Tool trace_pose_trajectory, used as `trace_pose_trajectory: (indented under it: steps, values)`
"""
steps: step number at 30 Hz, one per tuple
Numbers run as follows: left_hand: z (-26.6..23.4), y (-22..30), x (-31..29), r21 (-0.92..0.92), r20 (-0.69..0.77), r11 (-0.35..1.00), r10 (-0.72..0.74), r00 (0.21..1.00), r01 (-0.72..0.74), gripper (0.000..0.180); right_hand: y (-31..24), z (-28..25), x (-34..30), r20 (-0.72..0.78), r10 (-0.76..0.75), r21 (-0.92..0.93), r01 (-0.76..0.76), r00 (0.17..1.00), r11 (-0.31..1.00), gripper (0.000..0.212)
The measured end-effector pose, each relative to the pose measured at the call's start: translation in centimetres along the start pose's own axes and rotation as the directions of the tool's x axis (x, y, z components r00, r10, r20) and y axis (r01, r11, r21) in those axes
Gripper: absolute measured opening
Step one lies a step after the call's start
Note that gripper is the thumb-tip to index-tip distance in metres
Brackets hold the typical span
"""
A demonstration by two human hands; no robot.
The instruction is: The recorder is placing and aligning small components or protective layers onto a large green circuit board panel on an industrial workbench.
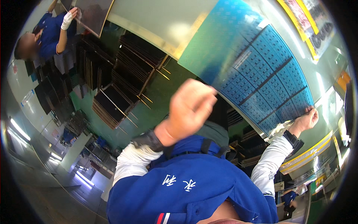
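A large blue patterned panel (pixel 278 78), divided by dark lines into blocks like a sheet of circuit boards, lies tilted at the right. My right hand (pixel 306 120) pinches its near right corner between thumb and fingers. My left hand (pixel 192 110) is raised in front of me, just left of the panel's near left corner. Its fingers are curled closed, and whatever they may hold is hidden. Under the panel's far left part is a smooth blue-green surface (pixel 209 41).
Dark racks with several upright panels (pixel 115 100) stand on the green floor to the left. A pale tabletop (pixel 156 22) with a yellowish edge runs across the far side. At the far left a co-worker (pixel 52 33) handles a dark panel (pixel 93 15). Yellow-edged signs (pixel 298 18) are at the far right.
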State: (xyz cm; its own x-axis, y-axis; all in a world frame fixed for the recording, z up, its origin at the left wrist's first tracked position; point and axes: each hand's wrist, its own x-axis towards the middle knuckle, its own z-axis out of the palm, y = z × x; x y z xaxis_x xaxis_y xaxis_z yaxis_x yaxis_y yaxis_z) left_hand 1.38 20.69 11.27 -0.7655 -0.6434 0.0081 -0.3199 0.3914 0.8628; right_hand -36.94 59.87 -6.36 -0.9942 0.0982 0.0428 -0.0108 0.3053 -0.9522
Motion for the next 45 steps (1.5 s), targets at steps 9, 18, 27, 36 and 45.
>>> trace_pose_trajectory:
  steps: [9, 18, 27, 36, 45]
  values:
    - [0.5, -0.7, -2.5, -0.286, -0.023, 0.951, -0.130, 0.991, 0.118, 0.029, -0.6, -0.2, 0.4, 0.048, 0.004, 0.004, -0.004, 0.999, 1.000, 0.009]
    - [-1.3, -1.9, -2.2, -0.272, -0.068, 0.948, -0.190, 0.979, 0.165, 0.025, -0.6, -0.4, 0.5, 0.053, 0.057, -0.017, -0.056, 0.997, 0.998, 0.011]
    - [-4.2, 1.2, -1.4, -0.645, 0.118, 0.713, -0.263, 0.957, 0.276, 0.016, -0.8, -1.6, 2.0, 0.148, 0.173, -0.005, -0.175, 0.974, 0.985, 0.011]
    - [-4.7, -4.3, -2.3, -0.825, 0.094, 0.366, -0.663, 0.743, 0.430, 0.009, -6.3, -4.4, 1.6, 0.138, 0.378, -0.040, -0.376, 0.916, 0.926, 0.008]
    - [-2.1, -9.5, -3.5, -0.749, 0.070, 0.425, -0.713, 0.698, 0.508, 0.014, -16.5, -5.0, 0.1, 0.176, 0.421, -0.183, -0.390, 0.890, 0.902, 0.016]
